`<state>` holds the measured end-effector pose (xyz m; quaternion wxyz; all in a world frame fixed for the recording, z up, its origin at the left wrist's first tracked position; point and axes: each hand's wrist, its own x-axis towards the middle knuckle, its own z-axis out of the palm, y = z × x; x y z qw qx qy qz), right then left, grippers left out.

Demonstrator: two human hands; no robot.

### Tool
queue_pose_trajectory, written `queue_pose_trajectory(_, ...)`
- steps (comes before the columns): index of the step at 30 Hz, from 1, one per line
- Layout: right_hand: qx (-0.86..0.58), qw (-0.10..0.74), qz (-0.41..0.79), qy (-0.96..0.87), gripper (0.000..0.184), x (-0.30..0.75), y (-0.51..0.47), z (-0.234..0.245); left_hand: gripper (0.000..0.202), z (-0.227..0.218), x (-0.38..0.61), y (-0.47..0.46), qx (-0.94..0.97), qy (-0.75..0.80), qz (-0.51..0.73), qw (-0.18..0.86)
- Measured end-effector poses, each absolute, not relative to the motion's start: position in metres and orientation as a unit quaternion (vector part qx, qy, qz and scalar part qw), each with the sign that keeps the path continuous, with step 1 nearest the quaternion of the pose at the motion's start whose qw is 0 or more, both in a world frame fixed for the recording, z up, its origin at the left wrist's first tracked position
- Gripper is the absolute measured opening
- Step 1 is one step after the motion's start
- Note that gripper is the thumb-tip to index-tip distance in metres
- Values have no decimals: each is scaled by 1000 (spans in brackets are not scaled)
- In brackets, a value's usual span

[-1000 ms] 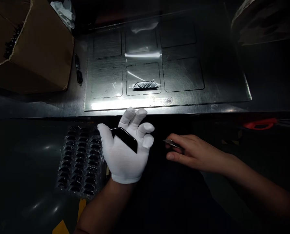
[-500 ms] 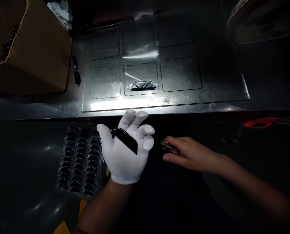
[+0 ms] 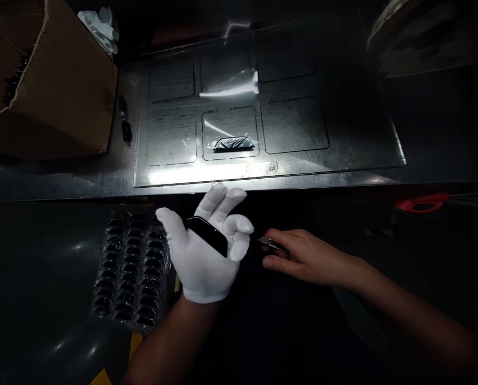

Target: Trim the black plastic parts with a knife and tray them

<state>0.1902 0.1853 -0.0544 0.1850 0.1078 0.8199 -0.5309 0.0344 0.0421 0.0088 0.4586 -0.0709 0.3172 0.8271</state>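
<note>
My left hand [image 3: 204, 264], in a white glove, is turned palm up in front of the bench edge. A glossy black trapezoid-shaped piece [image 3: 209, 233] lies across the palm, held at its ends between the thumb side and the curled outer fingers. Bare and to the right, my right hand [image 3: 298, 254] pinches a small pointed metal blade [image 3: 271, 244], whose tip points left toward the glove without touching it. On the bench, a similar dark piece [image 3: 234, 143] with wrinkled film rests on a clear sheet [image 3: 295, 163].
A clear tray [image 3: 128, 267] of several black pieces sits low left. On the bench are a cardboard box [image 3: 70, 101], a pen [image 3: 124, 120] and a white glove [image 3: 102, 29]. Red-handled scissors [image 3: 421, 203] lie at the right.
My right hand and its blade have shifted slightly left and down. The outer fingers of my left hand have curled a little differently around the black piece. The view has shifted slightly.
</note>
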Motion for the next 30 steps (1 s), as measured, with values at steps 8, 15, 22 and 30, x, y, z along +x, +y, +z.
queue_pose_trajectory(8,129,-6,-676,725,21,197,172,-48,89,-3,38,48,-258,384,776,428)
queue_pose_trajectory(15,81,-105,-688,713,23,186,155,-28,97,-14,43,44,-100,318,815,474)
queue_pose_trajectory(22,87,-114,-659,738,17,183,150,-22,95,-28,29,41,-1,246,825,508)
queue_pose_trajectory(30,93,-107,-638,757,17,177,139,-19,87,-22,19,35,-69,288,817,495)
